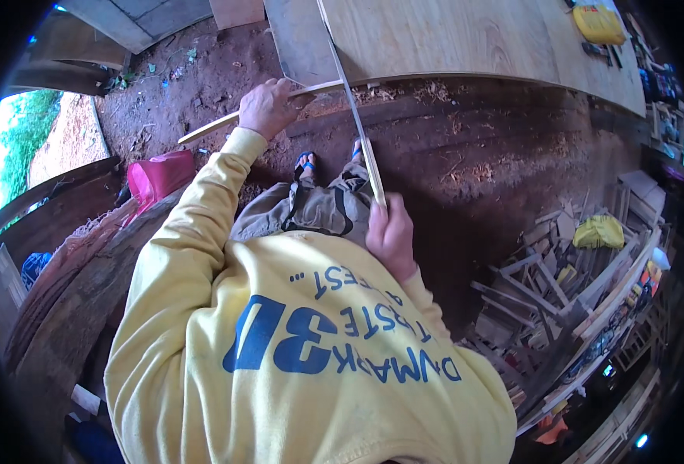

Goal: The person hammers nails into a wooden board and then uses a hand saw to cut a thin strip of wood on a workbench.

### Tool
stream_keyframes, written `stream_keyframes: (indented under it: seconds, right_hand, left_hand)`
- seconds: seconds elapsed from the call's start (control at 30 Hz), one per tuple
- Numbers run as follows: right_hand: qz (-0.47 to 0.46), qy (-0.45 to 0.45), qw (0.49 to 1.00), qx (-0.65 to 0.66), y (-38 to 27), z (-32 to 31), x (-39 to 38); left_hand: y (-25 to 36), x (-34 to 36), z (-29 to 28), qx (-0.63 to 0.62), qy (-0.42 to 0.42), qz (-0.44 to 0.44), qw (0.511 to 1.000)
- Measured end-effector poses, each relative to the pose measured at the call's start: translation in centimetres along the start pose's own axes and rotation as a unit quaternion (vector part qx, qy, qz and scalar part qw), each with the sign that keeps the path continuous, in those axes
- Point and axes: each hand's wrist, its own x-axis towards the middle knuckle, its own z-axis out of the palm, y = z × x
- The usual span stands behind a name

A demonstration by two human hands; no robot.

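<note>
My left hand [268, 108] is closed around a thin wooden strip [212, 128], which sticks out on both sides of the fist. My right hand [392, 236], low in front of my body, grips the near end of a second, longer strip [371, 170]. Pale wood shows at that end; farther up it looks grey and narrow. This longer strip runs away from me, over the edge of a plywood sheet [450, 39]. The two strips cross just right of my left hand; whether they touch I cannot tell.
A yellow container [597, 25] lies on the sheet's far right. Wood offcuts [543, 271] are heaped at the right, with a yellow bag [599, 232] on them. A pink bag [156, 179] is at the left, near a large timber [71, 309]. Shavings [481, 166] litter the earth floor.
</note>
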Motion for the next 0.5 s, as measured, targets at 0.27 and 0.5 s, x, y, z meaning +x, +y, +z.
stream_keyframes:
  seconds: [0.27,0.5]
  right_hand:
    - [-0.005,0.019,1.0,0.003,-0.1,2.8,6.1]
    - [0.026,-0.029,0.999,0.025,-0.6,0.7,4.1]
  left_hand:
    - [-0.8,-0.3,0.5,-0.065,0.001,-0.013,0.998]
    - [-0.3,0.1,0.5,-0.049,-0.04,-0.034,0.997]
